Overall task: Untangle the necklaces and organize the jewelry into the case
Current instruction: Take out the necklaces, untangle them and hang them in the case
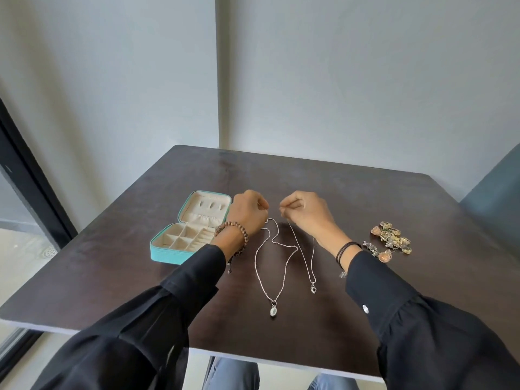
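Observation:
Two thin silver necklaces lie on the dark table between my arms. The beaded chain with an oval pendant (pixel 273 310) runs up the left. The finer chain with a small heart pendant (pixel 313 289) runs up the right. The two chains cross near the middle. My left hand (pixel 247 211) pinches a chain end at the top. My right hand (pixel 302 211) pinches the other end close beside it. The open teal jewelry case (pixel 166 253) with cream compartments stands to the left of my left wrist.
A pile of gold and copper earrings and rings (pixel 389 239) lies on the table to the right of my right wrist. The table's near edge (pixel 281 361) runs above my knees. Walls stand behind; a dark window frame is at the left.

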`<state>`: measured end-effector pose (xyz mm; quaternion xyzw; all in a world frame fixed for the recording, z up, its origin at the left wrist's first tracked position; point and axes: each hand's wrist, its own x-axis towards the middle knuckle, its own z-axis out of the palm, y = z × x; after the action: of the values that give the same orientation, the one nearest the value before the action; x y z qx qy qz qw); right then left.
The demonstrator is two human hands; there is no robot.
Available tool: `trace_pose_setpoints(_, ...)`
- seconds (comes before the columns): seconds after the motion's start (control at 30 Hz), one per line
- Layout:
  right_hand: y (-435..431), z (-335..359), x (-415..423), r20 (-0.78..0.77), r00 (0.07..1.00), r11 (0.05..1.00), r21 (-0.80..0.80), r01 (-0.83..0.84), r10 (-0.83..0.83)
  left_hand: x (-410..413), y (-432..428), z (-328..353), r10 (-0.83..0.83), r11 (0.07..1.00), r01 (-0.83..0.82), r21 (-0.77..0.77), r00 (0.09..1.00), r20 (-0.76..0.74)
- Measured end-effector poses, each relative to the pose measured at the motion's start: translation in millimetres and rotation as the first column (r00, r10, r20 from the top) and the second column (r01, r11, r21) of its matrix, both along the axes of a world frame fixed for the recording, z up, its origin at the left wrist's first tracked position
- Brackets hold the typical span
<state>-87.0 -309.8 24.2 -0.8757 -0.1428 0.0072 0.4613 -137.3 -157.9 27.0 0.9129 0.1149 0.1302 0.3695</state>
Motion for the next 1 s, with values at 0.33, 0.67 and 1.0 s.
trace_pose_setpoints(0.33,-65,9,35,0.173,0.985,0.954,-0.298,0.035,0.018,32,-59,5,-0.189,0.978,0.191,0.082,0.981,-0.035)
trace_pose_setpoints(0.67,-101,8,54,0.067,0.985,0.830,-0.550,-0.097,0.160,65,-98,-7,-0.212,0.931,0.237,0.279,0.970,-0.116)
trace_pose_setpoints(1.0,-93,4,61,0.159,0.977,0.822,-0.569,-0.024,0.139,73,-106,-10,-0.044,0.918,0.062,0.391,0.997,-0.056)
